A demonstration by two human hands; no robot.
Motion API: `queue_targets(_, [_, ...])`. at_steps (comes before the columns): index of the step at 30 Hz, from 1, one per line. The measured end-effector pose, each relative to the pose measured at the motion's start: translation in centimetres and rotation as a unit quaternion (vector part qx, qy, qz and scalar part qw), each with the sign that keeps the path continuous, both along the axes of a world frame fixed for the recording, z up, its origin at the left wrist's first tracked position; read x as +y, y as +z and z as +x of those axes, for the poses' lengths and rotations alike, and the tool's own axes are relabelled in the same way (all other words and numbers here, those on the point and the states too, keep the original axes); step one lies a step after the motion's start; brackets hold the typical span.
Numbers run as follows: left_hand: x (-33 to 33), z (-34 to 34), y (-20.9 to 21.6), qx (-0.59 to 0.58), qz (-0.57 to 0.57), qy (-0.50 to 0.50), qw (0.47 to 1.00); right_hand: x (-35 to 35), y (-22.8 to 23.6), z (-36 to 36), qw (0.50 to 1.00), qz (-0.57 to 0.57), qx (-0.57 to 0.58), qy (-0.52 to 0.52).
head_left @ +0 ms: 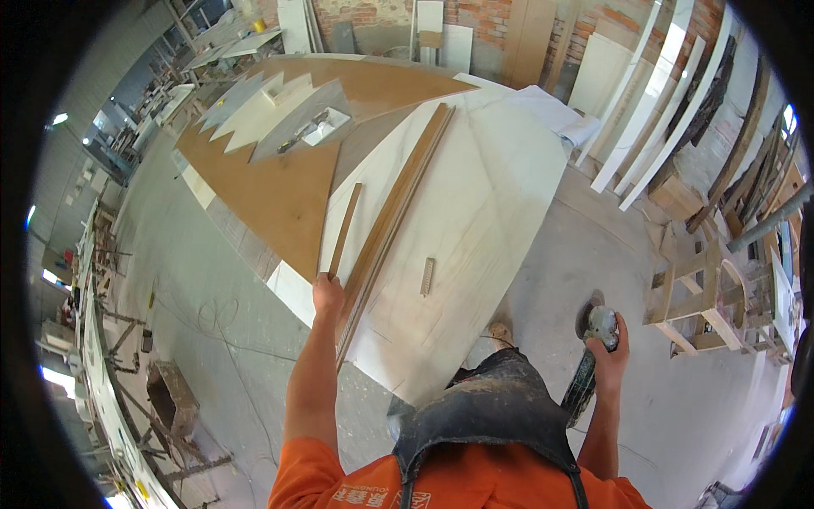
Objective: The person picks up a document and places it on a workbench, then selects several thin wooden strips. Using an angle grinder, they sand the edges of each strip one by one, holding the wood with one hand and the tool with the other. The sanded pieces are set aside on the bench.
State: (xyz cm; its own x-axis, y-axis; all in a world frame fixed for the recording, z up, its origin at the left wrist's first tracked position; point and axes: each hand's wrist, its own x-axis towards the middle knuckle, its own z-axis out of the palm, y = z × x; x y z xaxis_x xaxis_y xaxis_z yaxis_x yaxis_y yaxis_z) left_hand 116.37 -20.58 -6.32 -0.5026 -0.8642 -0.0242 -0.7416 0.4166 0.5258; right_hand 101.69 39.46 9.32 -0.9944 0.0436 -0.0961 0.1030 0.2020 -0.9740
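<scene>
Plainly, everything here is arranged around the large white panel (pixel 475 220) that lies flat across the bench, its near corner reaching toward the person's dark apron (pixel 487 416). The left hand (pixel 327 295) rests at the panel's near-left edge, its fingers curled down onto the near end of a narrow wooden strip (pixel 346 227), probably to steady it so it cannot slide; from above I cannot tell whether they fully clamp it. Just right of that strip, a longer wooden batten (pixel 398 204) runs along the panel toward its far end, lying flat where the hand can reach it. A brown board (pixel 280 191) overlaps the panel's left side, with pale zigzag offcuts (pixel 254 110) on its far part. A small ridged block (pixel 427 276) sits on the panel, right of the batten.

The right hand (pixel 609 352) hangs off the panel's right side, above the concrete floor (pixel 593 246), fingers wrapped tight around a handheld power sander (pixel 598 327), held low and away from the work, seemingly parked. Beyond the panel's right edge, white planks (pixel 657 110) lean against the brick wall (pixel 475 17).
</scene>
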Motion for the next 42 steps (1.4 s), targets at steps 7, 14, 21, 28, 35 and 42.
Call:
queue_targets(7, [-0.8,-2.2,-0.7,0.001,-0.039,0.015,0.999,0.7,-0.7,0.6,0.999,0.035,-0.003,0.0])
queue_targets(14, [0.4,-1.6,2.0,-0.113,-0.057,0.004,0.992,-1.5,1.1,-0.2,0.999,0.014,-0.036,0.016])
queue_targets(21, [3.3,-3.2,5.1,-0.119,-0.089,-0.045,0.988,-1.7,0.1,-1.0,0.997,0.052,-0.037,0.046])
queue_targets(28, [12.8,-7.4,2.0,0.016,0.023,-0.18,0.983,-2.5,0.7,-1.3,0.995,0.032,-0.068,0.058])
queue_targets(35, [17.9,-11.4,3.8,-0.136,0.034,-0.2,0.97,-0.9,-1.3,-1.3,0.994,0.044,-0.066,0.07])
queue_targets(42, [16.2,-11.7,3.5,-0.144,0.118,-0.125,0.975,0.0,-2.0,-1.8,0.991,0.015,-0.109,0.07])
